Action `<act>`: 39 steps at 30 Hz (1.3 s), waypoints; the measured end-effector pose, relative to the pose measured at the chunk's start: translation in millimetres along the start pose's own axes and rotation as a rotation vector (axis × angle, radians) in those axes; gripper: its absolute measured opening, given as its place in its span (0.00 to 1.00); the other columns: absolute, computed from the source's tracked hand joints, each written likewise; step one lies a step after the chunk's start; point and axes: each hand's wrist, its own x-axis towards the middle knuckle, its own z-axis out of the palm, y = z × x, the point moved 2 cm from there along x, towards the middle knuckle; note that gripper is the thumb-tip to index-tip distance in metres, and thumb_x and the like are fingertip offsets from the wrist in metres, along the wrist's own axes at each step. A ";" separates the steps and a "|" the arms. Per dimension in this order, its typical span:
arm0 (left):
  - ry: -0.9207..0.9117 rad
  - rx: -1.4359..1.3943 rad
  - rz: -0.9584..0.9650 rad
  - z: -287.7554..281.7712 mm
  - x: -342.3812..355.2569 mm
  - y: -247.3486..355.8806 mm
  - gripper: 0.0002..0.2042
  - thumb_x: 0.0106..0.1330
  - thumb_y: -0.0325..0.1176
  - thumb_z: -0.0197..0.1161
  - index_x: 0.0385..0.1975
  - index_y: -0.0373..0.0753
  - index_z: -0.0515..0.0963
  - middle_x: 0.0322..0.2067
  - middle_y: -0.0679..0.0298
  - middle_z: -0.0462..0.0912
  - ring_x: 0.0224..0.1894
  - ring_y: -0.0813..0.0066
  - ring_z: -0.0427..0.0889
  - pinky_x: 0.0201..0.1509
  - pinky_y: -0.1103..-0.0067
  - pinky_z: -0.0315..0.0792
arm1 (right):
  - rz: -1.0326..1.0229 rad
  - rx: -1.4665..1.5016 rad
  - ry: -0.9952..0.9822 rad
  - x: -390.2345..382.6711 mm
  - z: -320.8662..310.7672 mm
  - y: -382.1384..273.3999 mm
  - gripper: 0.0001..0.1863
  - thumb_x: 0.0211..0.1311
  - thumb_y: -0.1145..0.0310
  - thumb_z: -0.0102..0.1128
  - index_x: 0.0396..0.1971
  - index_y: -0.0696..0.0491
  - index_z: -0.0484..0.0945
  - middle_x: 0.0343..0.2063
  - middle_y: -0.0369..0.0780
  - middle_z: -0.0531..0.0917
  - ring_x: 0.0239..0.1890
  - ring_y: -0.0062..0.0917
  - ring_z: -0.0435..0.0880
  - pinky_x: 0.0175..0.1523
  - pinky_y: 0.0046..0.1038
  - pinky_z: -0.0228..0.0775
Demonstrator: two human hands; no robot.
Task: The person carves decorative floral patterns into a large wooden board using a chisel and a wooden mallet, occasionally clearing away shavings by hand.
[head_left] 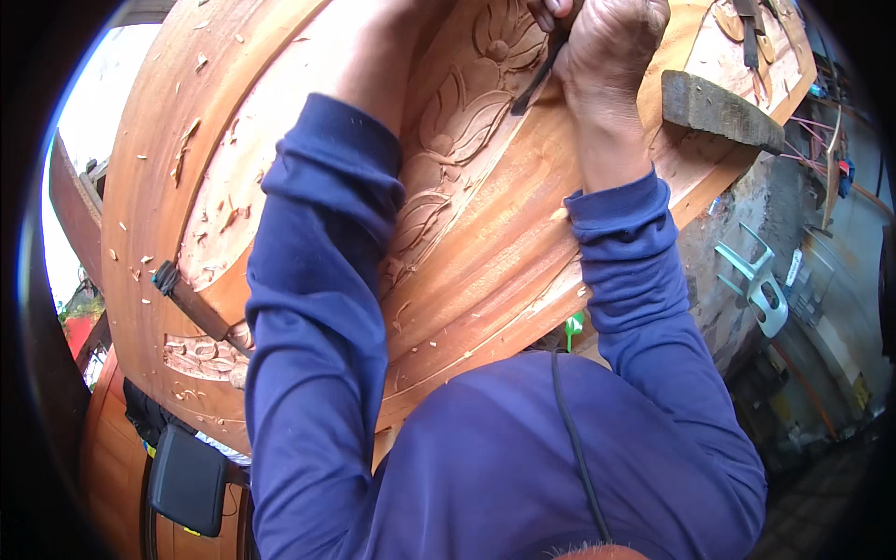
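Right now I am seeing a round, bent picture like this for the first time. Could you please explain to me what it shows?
There is no machine here: a person works with bare hands. The single picture comes from a wide fisheye camera on the person's head, looking down, so straight edges bend. The blue sleeves are the person's own.

Below lies a large wooden panel with carved flowers and scattered wood chips. A weathered block rests at the right.

The right hand is closed around a dark narrow tool, its tip at the carving. The left hand is mostly or wholly cut off by the upper edge, so I cannot tell its grip.
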 end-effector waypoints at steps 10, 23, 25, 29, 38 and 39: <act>0.039 -0.050 -0.033 16.6 26.2 -23.4 0.29 0.81 0.57 0.46 0.67 0.40 0.72 0.52 0.57 0.81 0.48 0.70 0.82 0.57 0.74 0.75 | 0.050 -0.123 0.086 -6.4 1.0 2.2 0.14 0.82 0.61 0.50 0.48 0.54 0.80 0.32 0.34 0.82 0.25 0.14 0.77 0.31 0.17 0.71; 0.043 -0.067 -0.046 20.9 29.9 -27.3 0.29 0.81 0.56 0.45 0.67 0.39 0.72 0.52 0.57 0.81 0.48 0.70 0.82 0.57 0.74 0.76 | 0.022 -0.004 0.103 -10.8 -0.1 1.5 0.21 0.81 0.62 0.49 0.64 0.58 0.74 0.44 0.34 0.81 0.46 0.16 0.79 0.49 0.17 0.71; 0.038 -0.074 -0.045 22.8 26.8 -27.4 0.29 0.81 0.56 0.45 0.67 0.39 0.72 0.52 0.57 0.81 0.48 0.70 0.82 0.56 0.74 0.76 | 0.043 0.101 0.043 -7.8 -8.3 -3.1 0.20 0.81 0.60 0.51 0.60 0.57 0.77 0.34 0.30 0.80 0.37 0.13 0.78 0.40 0.15 0.70; 0.034 -0.081 -0.037 22.9 19.9 -27.0 0.29 0.81 0.56 0.45 0.67 0.39 0.72 0.52 0.56 0.81 0.47 0.70 0.82 0.56 0.74 0.76 | -0.006 0.300 -0.315 -19.6 -3.6 -21.5 0.20 0.81 0.60 0.50 0.60 0.57 0.77 0.37 0.33 0.82 0.39 0.15 0.80 0.42 0.17 0.72; 0.033 -0.100 -0.024 21.1 -0.6 -24.3 0.29 0.81 0.56 0.45 0.67 0.38 0.72 0.52 0.56 0.81 0.47 0.70 0.82 0.56 0.74 0.76 | 0.104 -0.102 0.276 -31.8 14.0 -11.9 0.17 0.82 0.58 0.48 0.56 0.52 0.80 0.23 0.26 0.75 0.18 0.09 0.67 0.21 0.15 0.56; 0.032 -0.101 -0.025 20.1 -1.1 -23.2 0.29 0.81 0.56 0.45 0.67 0.38 0.72 0.52 0.56 0.81 0.47 0.70 0.82 0.56 0.74 0.76 | 0.027 -0.074 0.157 -36.2 12.9 -10.4 0.17 0.82 0.58 0.48 0.56 0.51 0.80 0.22 0.26 0.75 0.17 0.09 0.66 0.20 0.15 0.55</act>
